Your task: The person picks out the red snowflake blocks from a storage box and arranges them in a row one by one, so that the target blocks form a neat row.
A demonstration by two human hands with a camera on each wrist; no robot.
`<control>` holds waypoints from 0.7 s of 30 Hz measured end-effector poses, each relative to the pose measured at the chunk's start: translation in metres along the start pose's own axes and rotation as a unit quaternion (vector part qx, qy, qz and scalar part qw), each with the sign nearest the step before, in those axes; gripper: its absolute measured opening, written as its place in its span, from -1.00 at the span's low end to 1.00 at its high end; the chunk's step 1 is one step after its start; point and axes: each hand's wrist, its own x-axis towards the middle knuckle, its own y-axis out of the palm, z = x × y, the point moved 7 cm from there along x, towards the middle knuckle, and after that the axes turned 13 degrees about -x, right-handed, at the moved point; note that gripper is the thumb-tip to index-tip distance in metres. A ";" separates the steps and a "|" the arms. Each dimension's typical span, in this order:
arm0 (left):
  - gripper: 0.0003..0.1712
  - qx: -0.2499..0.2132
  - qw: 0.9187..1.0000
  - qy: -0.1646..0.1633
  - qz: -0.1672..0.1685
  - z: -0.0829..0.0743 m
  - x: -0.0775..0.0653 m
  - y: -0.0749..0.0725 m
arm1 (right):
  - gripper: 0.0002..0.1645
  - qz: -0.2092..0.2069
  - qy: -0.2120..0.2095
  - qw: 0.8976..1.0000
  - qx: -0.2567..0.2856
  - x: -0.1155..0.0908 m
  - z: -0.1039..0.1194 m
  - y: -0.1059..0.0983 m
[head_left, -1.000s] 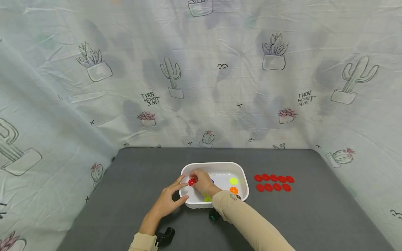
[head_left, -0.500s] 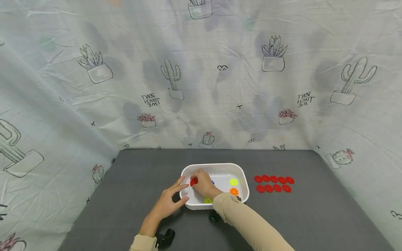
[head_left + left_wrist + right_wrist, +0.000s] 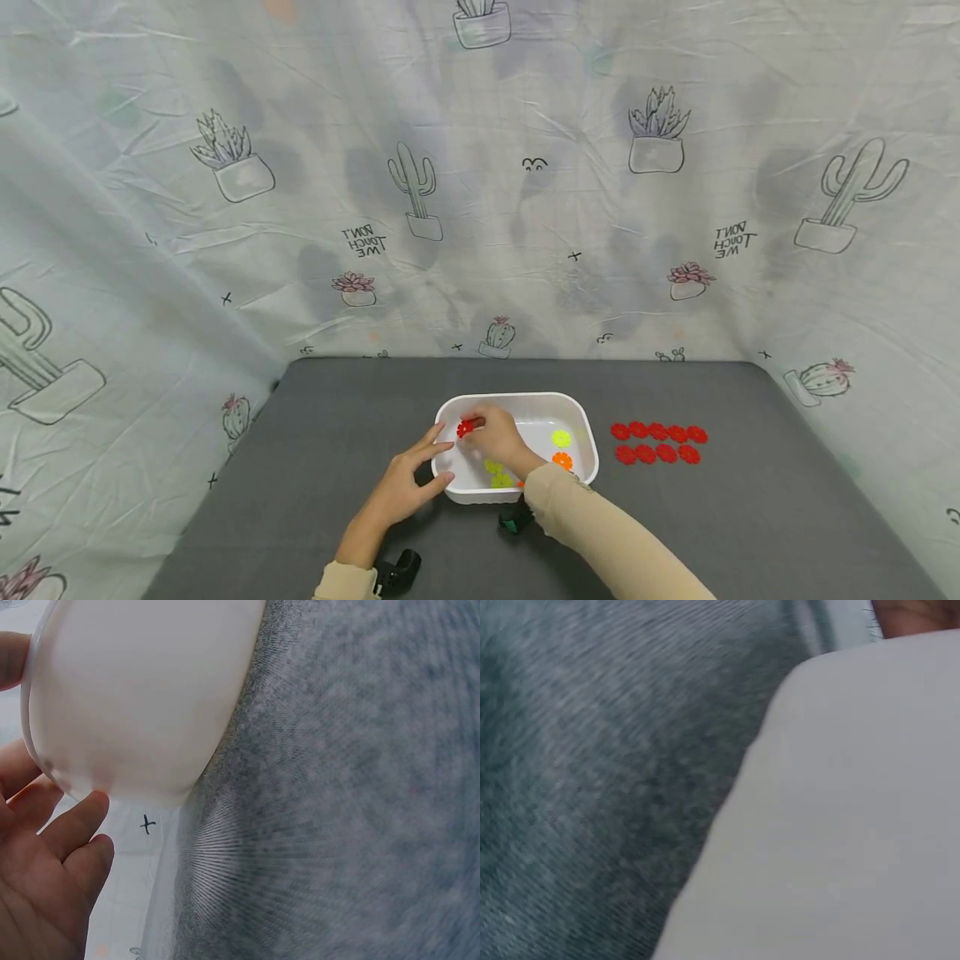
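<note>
A white plastic tray (image 3: pixel 487 497) stands on the table, holding a few colored, notched plastic discs. My left hand (image 3: pixel 400 486) is at its left end, fingers spread and fairly straight, fingertips on the rim. In the left wrist view, the left hand (image 3: pixel 45 877) has the ends of two fingers against the outer wall of the tray (image 3: pixel 142 697). Inside the tray's left half, my right hand (image 3: pixel 498 435) pinches a red notched disc (image 3: pixel 464 428) between thumb and fingers. The tray wall (image 3: pixel 855 802) fills much of the right wrist view, with only a bit of the hand (image 3: pixel 915 616) showing.
Yellow-green discs (image 3: pixel 500 480), a yellow disc (image 3: pixel 561 438) and an orange disc (image 3: pixel 562 460) lie in the tray. Right of it, several red discs (image 3: pixel 657 432) form two rows on the dark grey table (image 3: pixel 750 517). A patterned cloth (image 3: pixel 480 208) hangs behind.
My right hand has lifted slightly and shifted right with the red disc, uncovering more yellow-green discs in the tray. The left hand stays at the tray's left end.
</note>
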 end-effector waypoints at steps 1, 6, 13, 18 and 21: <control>-0.49 -0.002 1.000 -0.005 0.000 0.000 0.000 0.000 | -0.65 -0.001 0.000 1.000 0.007 -0.001 0.000 -0.002; -0.48 -0.007 1.000 -0.023 0.005 0.002 0.000 0.001 | -0.63 -0.003 0.004 0.999 0.040 -0.004 -0.005 -0.014; -0.47 -0.013 0.999 -0.043 0.007 0.003 0.000 0.001 | -0.58 -0.018 0.023 0.997 0.078 -0.014 -0.018 -0.035; -0.46 -0.017 0.998 -0.055 0.007 0.004 -0.001 0.001 | -0.56 -0.041 0.050 0.992 0.112 -0.025 -0.032 -0.051; -0.45 -0.017 0.998 -0.053 0.006 0.004 -0.001 0.001 | -0.56 -0.054 0.062 0.989 0.127 -0.034 -0.039 -0.062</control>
